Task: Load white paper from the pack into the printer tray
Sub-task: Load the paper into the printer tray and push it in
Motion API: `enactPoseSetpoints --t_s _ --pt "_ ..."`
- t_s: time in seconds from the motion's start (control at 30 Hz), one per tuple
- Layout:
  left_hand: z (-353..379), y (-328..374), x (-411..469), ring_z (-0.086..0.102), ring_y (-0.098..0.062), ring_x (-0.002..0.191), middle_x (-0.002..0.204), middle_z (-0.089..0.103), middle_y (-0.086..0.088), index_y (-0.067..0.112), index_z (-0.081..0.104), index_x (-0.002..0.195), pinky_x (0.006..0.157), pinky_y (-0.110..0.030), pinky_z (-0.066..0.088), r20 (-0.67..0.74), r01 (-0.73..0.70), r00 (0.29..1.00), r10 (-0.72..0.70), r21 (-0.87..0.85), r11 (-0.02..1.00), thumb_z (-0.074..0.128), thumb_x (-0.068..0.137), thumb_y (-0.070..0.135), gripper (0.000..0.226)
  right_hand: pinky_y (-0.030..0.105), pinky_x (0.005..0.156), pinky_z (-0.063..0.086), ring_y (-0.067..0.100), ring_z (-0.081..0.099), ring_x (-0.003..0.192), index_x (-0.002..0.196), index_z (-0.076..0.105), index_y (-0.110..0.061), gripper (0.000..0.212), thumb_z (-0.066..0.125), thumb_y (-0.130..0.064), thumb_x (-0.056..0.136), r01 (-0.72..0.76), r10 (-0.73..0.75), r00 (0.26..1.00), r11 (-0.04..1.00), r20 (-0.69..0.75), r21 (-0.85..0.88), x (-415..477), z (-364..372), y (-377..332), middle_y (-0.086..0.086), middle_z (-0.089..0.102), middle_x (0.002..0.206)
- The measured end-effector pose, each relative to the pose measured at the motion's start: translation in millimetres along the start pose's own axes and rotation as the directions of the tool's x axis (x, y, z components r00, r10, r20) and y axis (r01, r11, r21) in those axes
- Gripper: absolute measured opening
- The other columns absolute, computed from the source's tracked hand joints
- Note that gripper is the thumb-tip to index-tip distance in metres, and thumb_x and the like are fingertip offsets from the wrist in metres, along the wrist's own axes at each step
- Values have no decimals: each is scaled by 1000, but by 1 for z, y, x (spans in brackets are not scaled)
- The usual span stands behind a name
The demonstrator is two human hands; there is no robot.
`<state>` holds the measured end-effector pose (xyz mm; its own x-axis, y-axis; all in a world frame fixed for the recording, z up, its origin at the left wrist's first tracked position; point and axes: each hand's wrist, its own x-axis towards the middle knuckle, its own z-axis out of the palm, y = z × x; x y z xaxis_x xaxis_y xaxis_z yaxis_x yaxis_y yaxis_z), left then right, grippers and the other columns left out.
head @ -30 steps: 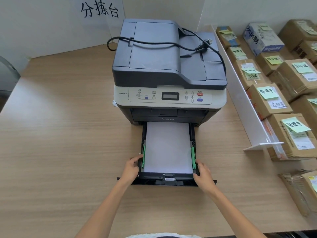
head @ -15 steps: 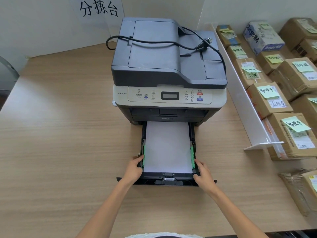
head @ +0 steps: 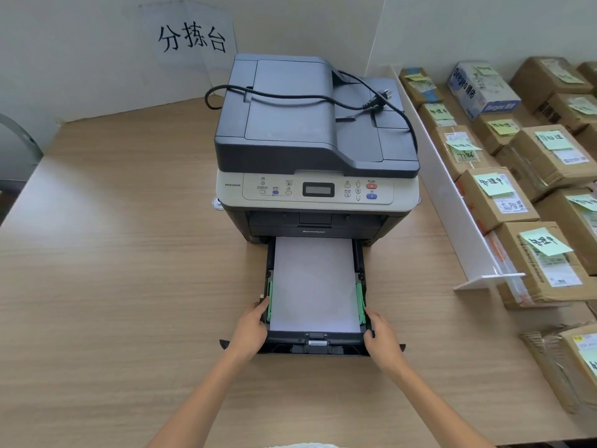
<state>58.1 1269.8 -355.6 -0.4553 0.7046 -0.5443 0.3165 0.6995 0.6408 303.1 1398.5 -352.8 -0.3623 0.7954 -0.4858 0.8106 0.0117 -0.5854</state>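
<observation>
**Both hands on the tray, paper already seated**

At the lower centre of the frame, our left hand (head: 250,324) and right hand (head: 381,334) grip the two front corners of the pulled-out printer tray (head: 316,345), fingers curled over its side walls and thumbs towards the front lip. We hold it at both corners for a reason: a drawer of this kind runs on rails, and an even grip on each side keeps it square, so it should slide without jamming.

The white paper (head: 315,286) lies flat inside the tray, its far edge reaching under the printer (head: 316,195) at the middle of the frame. The green side guides (head: 360,302) stand close against both long edges of the stack, which keeps the sheets straight for feeding. We judge the loading itself to be done and the step in hand to be closing the tray; it still stands well out from the printer body.

The paper pack is nowhere in view, so we cannot say where it lies.

Across the printer's lid, at the upper centre, the power cord (head: 323,98) is draped with its plug loose, so we take the machine to be unplugged. Along the right side of the frame, a white divider (head: 452,202) fences the counter (head: 113,286) off from rows of cardboard boxes (head: 494,202) carrying green sticky notes. A paper sign (head: 192,38) with handwritten characters hangs on the wall at upper left.

A push that favours one hand could skew the drawer, so equal pressure seems the safer way.
</observation>
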Motion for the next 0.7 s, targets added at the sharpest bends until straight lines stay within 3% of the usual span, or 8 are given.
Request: enactPoseSetpoints --t_s 0.07,0.13,0.2,0.27,0.4,0.5,0.6,0.7 --pt "-8 1 -2 59 -25 84 133 51 -7 15 36 145 75 -26 49 -30 -14 999 13 -6 1000 33 88 -11 62 30 114 27 27 40 134 139 40 0 52 37 12 89 45 -45 998 999 -50 -13 -3 -6 -2 16 46 143" --pt "-18 -3 -4 57 -22 84 113 58 -6 12 45 139 83 -35 50 -68 4 998 -4 -11 1000 34 87 -11 57 31 114 29 26 44 132 133 48 -2 50 38 14 87 103 -104 991 995 -87 -15 -7 -14 -1 14 53 137" --pt "-28 -13 -6 56 -23 110 123 59 -11 7 49 135 101 -35 41 -79 36 996 -38 -28 999 36 89 -10 51 33 112 33 25 49 127 128 54 -3 47 41 14 86 132 -133 984 991 -115 -20 -12 -23 5 11 58 131" --pt "-37 -26 -12 48 -27 127 135 53 -17 3 51 130 105 -34 35 -86 96 991 -106 -110 989 39 91 -9 43 36 110 37 26 52 123 123 58 -4 43 44 13 86 116 -118 980 993 -160 -21 -17 -31 16 11 61 127" --pt "-44 -47 -26 50 -31 117 135 51 -21 4 50 129 93 -34 40 8 319 943 -333 -305 897 46 97 8 33 35 92 47 25 61 106 122 60 -6 32 52 -3 91 -71 87 976 994 -200 85 -28 -39 43 12 65 121" --pt "-43 -58 -35 59 -38 110 135 49 -25 1 43 133 87 -43 53 221 499 863 -455 -512 699 52 96 22 44 38 84 51 28 66 88 115 63 1 26 53 -11 94 -236 264 959 944 -102 232 -29 -37 56 19 69 108" --pt "-42 -60 -40 64 -43 105 138 44 -30 -3 38 133 65 -38 63 363 531 832 -420 -740 412 52 96 19 46 36 69 55 32 68 74 93 62 1 26 46 -18 99 -396 403 909 766 101 506 -31 -36 54 20 71 86" --pt "-41 -58 -40 68 -40 92 129 52 -33 -8 46 124 53 -33 62 362 498 843 -398 -805 323 50 96 13 35 34 63 53 30 68 72 86 59 0 29 40 -17 101 -426 413 896 695 164 579 -31 -38 50 17 70 74"
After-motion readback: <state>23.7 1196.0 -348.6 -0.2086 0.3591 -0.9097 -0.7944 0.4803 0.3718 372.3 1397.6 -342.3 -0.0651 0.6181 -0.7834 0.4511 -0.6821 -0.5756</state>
